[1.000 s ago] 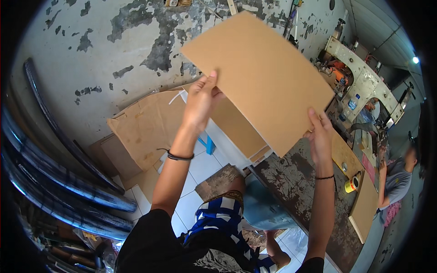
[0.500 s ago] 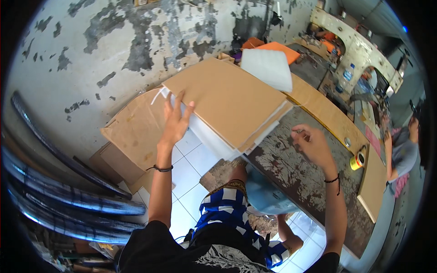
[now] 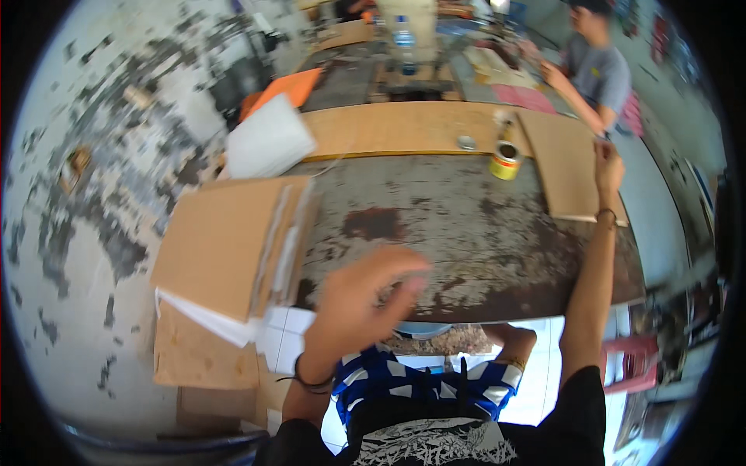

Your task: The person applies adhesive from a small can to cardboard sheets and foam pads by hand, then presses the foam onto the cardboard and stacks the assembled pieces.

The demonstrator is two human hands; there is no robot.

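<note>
Right hand (image 3: 609, 167) by tan board (image 3: 563, 171), yellow can (image 3: 506, 165) nearby

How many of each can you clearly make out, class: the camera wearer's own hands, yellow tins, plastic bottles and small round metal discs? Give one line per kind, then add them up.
Wearer's own hands: 2 (left hand, right hand)
Yellow tin: 1
Plastic bottle: 1
Small round metal disc: 1
Total: 5

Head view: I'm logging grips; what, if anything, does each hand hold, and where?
The left hand, blurred, shows nothing held. The right hand is at the right edge of the brown board; whether it grips that edge cannot be told.
</note>
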